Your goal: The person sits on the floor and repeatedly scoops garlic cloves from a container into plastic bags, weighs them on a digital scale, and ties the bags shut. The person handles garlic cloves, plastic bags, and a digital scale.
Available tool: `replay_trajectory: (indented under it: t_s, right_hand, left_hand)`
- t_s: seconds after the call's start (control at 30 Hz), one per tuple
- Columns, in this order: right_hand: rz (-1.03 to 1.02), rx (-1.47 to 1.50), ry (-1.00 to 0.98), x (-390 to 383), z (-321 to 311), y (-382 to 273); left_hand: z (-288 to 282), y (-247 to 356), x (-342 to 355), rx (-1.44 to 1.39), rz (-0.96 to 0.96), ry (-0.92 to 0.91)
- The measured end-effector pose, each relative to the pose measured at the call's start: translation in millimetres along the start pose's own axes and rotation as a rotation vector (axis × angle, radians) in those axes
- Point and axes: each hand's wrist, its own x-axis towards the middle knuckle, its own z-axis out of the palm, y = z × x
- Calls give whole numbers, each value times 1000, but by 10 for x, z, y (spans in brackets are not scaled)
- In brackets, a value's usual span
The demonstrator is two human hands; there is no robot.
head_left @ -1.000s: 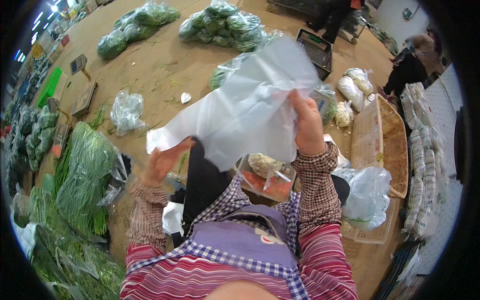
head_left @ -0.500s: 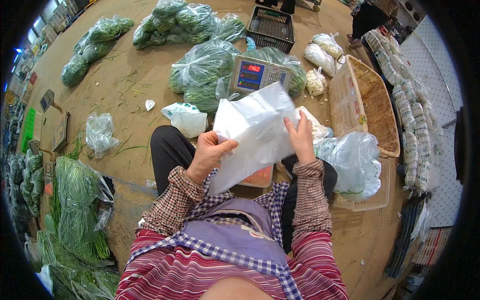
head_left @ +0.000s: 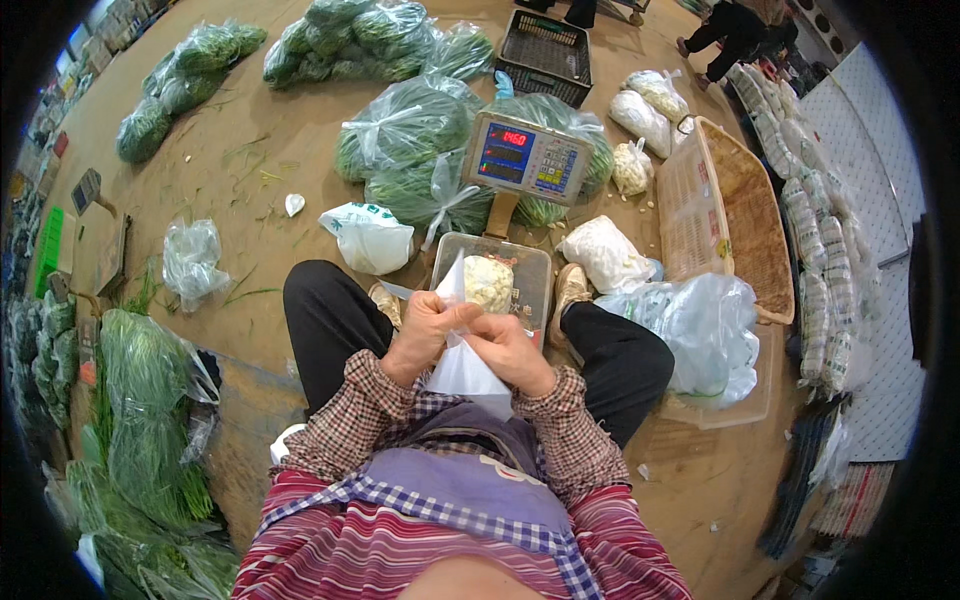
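Note:
Low over my lap, my left hand [head_left: 425,335] and my right hand [head_left: 510,355] meet, both closed on a thin white plastic bag [head_left: 468,380], its upper corner pointing up and its lower part hanging below them. Just beyond my fingers, a clear bag of pale peeled cloves [head_left: 490,280] lies on the pan [head_left: 532,270] of a weighing scale [head_left: 525,150], whose display stands on a post with red digits lit.
Bagged greens [head_left: 400,140] lie ahead and leftward [head_left: 150,420]. White bags [head_left: 600,255], a pale plastic basket [head_left: 690,210] and a bulging clear bag [head_left: 700,350] are at right. A black crate [head_left: 545,55] stands at back, near people's legs [head_left: 720,50].
The bag was spread wide and raised; it is now narrower and lower, bunched between my hands, which have come together. The scale pan with its bag of cloves has come into view.

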Motion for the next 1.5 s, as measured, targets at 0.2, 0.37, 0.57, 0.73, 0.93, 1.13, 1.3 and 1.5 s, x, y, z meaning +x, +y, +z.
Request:
replay_trajectory:
  t_s: [0.2,0.37,0.57,0.73,0.93,1.13,1.3,1.5]
  right_hand:
    - [67,-620,250,54,-530,-14]
    - [-158,-542,237,303,-258,64]
    - [55,-742,564,232,-997,335]
    - [-68,-1301,616,310,-1422,522]
    - [-407,-849,-71,697,-577,-292]
    - [-125,-597,68,1130,-848,6]
    - [294,-324,152,807,-1209,1484]
    - [923,-601,157,182,-305,2748]
  left_hand:
    - [-436,254,20,394,70,-5]
    - [-254,204,56,99,82,19]
    - [-803,546,18,-580,229,230]
    - [-950,865,91,-196,115,87]
    - [-407,1095,411,572,291,-207]
    - [-1395,941,734,1523,374,336]
    - [-1752,600,700,1027,168,457]
    - [-1899,212,802,1276,18,659]
